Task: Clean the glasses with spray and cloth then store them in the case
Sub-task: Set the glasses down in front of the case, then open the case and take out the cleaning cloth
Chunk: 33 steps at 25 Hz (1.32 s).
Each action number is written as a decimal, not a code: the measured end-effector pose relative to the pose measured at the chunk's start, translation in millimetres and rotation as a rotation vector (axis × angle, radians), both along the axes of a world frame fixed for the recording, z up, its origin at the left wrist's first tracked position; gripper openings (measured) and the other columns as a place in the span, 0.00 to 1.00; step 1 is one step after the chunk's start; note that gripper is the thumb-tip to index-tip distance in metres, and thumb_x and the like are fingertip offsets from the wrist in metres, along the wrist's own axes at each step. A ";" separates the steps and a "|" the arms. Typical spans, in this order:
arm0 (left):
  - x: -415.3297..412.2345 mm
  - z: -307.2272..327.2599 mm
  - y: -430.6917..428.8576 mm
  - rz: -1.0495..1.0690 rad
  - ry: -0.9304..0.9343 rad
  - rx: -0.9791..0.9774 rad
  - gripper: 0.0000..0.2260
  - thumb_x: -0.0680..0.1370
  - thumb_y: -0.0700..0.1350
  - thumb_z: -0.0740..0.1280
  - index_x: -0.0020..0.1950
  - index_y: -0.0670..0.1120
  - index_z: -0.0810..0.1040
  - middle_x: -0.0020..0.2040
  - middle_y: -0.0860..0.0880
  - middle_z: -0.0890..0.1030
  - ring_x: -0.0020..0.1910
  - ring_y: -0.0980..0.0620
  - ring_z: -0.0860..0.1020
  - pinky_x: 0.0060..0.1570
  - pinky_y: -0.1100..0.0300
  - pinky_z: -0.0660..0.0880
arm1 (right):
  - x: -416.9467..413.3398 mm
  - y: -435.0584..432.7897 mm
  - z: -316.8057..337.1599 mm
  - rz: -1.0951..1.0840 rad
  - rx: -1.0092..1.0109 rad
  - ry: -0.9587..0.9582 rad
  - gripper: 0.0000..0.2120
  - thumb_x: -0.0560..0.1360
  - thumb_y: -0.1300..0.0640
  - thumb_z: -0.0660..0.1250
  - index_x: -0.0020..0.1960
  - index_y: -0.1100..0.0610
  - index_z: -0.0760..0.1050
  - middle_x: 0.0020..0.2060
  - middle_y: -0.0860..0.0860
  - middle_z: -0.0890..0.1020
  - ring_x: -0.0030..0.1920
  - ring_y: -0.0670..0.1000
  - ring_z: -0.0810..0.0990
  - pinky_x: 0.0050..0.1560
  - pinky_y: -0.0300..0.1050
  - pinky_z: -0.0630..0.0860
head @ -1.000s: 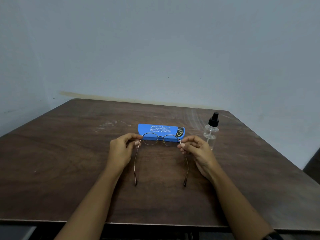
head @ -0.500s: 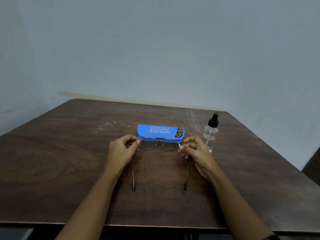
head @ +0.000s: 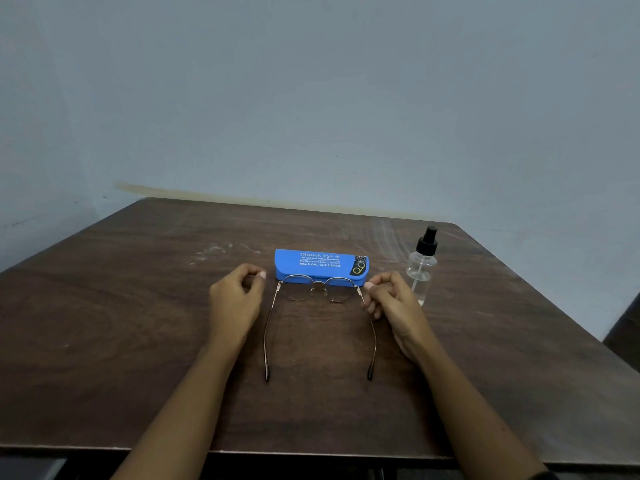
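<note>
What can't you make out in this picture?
Head view:
- Small print on the blue case: too small and blurred.
- Inside of the case: shut lid hides it.
- Whether the right hand touches the glasses: its fingers cover the temple there.
- Liquid level in the spray bottle: clear, too small to tell.
- Cloth: none in view.

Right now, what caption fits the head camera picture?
Unfolded glasses lie on the table between the left hand and right hand, by a blue case and spray bottle.
</note>
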<state>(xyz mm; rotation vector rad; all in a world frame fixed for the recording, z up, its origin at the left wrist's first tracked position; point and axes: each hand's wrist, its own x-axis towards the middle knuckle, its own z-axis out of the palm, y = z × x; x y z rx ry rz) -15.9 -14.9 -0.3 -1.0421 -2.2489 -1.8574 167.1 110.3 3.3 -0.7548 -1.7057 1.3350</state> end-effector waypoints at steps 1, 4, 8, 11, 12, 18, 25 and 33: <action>-1.6 0.6 1.1 0.025 0.007 0.012 0.05 0.74 0.40 0.64 0.45 0.43 0.80 0.39 0.44 0.82 0.40 0.47 0.79 0.40 0.60 0.70 | 0.2 0.0 -0.4 -0.056 0.064 -0.012 0.07 0.76 0.66 0.61 0.42 0.56 0.70 0.30 0.51 0.76 0.29 0.43 0.73 0.31 0.31 0.69; -10.5 3.3 7.5 0.007 0.030 0.004 0.08 0.75 0.37 0.64 0.52 0.40 0.79 0.50 0.42 0.81 0.44 0.51 0.75 0.41 0.68 0.65 | -1.4 0.0 -0.6 -0.189 0.306 -0.014 0.09 0.76 0.67 0.59 0.48 0.55 0.72 0.40 0.47 0.78 0.42 0.41 0.76 0.43 0.28 0.71; -28.6 6.6 22.1 -0.124 0.026 -0.127 0.16 0.74 0.37 0.65 0.62 0.41 0.74 0.61 0.42 0.76 0.56 0.49 0.75 0.52 0.63 0.67 | -12.9 10.6 0.1 -0.195 0.522 -0.134 0.18 0.73 0.65 0.52 0.60 0.62 0.73 0.55 0.53 0.77 0.56 0.47 0.73 0.55 0.21 0.62; -37.3 8.2 30.2 -0.215 -0.035 -0.190 0.21 0.74 0.34 0.65 0.67 0.41 0.70 0.66 0.42 0.73 0.65 0.47 0.71 0.56 0.66 0.64 | -19.4 24.0 -1.1 -0.155 0.526 -0.227 0.22 0.73 0.73 0.52 0.64 0.63 0.69 0.66 0.59 0.70 0.66 0.51 0.66 0.57 0.15 0.54; -39.3 7.6 32.5 -0.246 -0.058 -0.201 0.23 0.73 0.33 0.65 0.68 0.41 0.68 0.67 0.42 0.72 0.66 0.48 0.70 0.56 0.67 0.63 | -20.7 28.4 -1.8 -0.131 0.509 -0.260 0.25 0.72 0.76 0.52 0.66 0.61 0.68 0.69 0.59 0.66 0.68 0.49 0.63 0.56 0.14 0.52; -49.2 5.0 45.4 -0.466 -0.192 -0.243 0.29 0.71 0.30 0.67 0.70 0.42 0.64 0.67 0.41 0.72 0.65 0.48 0.72 0.63 0.59 0.67 | -32.4 47.6 -9.4 -0.051 0.260 -0.244 0.30 0.70 0.76 0.63 0.67 0.54 0.69 0.71 0.53 0.67 0.71 0.52 0.65 0.72 0.49 0.62; -54.3 3.5 63.0 -0.367 -0.111 -0.194 0.32 0.67 0.34 0.72 0.69 0.41 0.66 0.65 0.41 0.72 0.62 0.48 0.72 0.57 0.64 0.67 | -44.7 65.1 -9.5 -0.011 0.230 -0.243 0.27 0.68 0.74 0.66 0.64 0.58 0.71 0.69 0.52 0.69 0.69 0.50 0.65 0.72 0.49 0.61; -59.8 -1.0 80.5 -0.313 0.049 -0.373 0.34 0.67 0.43 0.74 0.69 0.46 0.62 0.67 0.43 0.71 0.64 0.45 0.70 0.61 0.53 0.68 | -50.7 71.9 -6.6 0.046 0.197 -0.155 0.19 0.72 0.66 0.67 0.62 0.56 0.74 0.64 0.47 0.72 0.68 0.45 0.65 0.70 0.44 0.61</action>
